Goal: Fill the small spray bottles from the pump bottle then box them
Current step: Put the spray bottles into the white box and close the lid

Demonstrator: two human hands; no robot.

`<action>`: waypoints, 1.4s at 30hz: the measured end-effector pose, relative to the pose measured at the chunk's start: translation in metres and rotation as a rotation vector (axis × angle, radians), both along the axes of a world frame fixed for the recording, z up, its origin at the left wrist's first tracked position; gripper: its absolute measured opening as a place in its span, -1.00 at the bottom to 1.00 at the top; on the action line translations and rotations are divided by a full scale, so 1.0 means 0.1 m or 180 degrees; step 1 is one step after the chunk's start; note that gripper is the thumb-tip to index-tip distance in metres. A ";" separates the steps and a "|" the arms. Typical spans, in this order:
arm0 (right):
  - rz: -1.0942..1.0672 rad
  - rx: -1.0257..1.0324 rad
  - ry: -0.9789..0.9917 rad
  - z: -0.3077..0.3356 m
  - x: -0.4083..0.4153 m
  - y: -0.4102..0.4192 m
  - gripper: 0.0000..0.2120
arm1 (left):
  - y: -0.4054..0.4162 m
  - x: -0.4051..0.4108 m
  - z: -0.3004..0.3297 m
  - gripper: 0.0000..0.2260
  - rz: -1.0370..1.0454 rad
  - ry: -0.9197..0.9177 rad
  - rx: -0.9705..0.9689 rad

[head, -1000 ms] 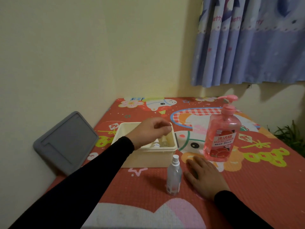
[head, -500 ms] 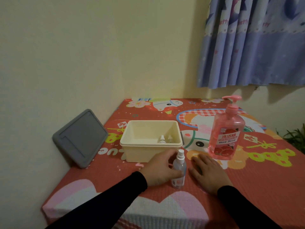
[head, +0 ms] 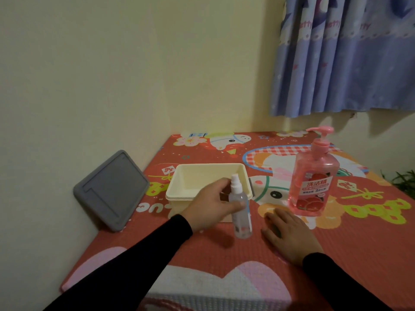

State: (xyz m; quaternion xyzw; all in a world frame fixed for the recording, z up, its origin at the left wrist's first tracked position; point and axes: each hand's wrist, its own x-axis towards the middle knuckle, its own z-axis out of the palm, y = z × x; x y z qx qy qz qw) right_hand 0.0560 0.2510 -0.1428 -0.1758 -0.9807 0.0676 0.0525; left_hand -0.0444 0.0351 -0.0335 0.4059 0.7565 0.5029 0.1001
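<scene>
- Counter (head: 336, 254): a surface covered by a red cartoon-print mat; places below are given relative to the cream box.
- Right hand (head: 289, 236): nearest the viewer on the right, in front of the box and to its right; it lies flat, palm down, fingers spread, holding nothing.
- Left hand (head: 213, 206): directly in front of the box's near wall, fingers and thumb curled around the upper body of the small spray bottle (head: 241, 212).
- Small spray bottle: clear, white nozzle on top, long axis close to upright with the top leaning slightly away from the viewer. Its base appears just clear of the mat, though blur leaves this uncertain. The nozzle overlaps the box's near right corner in this view.
- Box (head: 179, 194): cream, open-topped, just beyond the left hand. Its contents are hidden behind the hand and near wall.
- Key relation: the bottle lies between the two hands and is held by the left alone; the box opening is straight ahead of it and slightly left, so the likely move is a short forward carry over the near rim, bottle kept vertical.
- Pump bottle (head: 313, 176): pink, to the right of the box, upright, well apart from both hands; the right hand is the nearer one.
- Grey lid (head: 112, 189): left of the box, propped against the wall.
</scene>
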 end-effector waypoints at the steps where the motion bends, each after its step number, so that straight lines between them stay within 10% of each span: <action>1: -0.0008 -0.0022 -0.0015 0.01 0.01 -0.01 -0.14 | 0.00 -0.04 0.07 -0.81 0.0062 -0.0044 0.0088; 15: -0.0030 -0.0188 -0.0142 0.11 0.04 -0.06 -0.39 | 0.18 -1.01 0.39 -0.84 0.1072 -0.0312 0.0375; 23: -0.0067 -0.0223 -0.0174 0.15 0.04 -0.07 -0.13 | 0.31 -1.31 0.03 -0.77 0.1251 -0.0455 -0.0649; 42: -0.0112 -0.0294 -0.0256 0.20 0.04 -0.11 -0.37 | 0.56 -1.36 0.00 -0.85 0.1059 -0.1118 -0.2031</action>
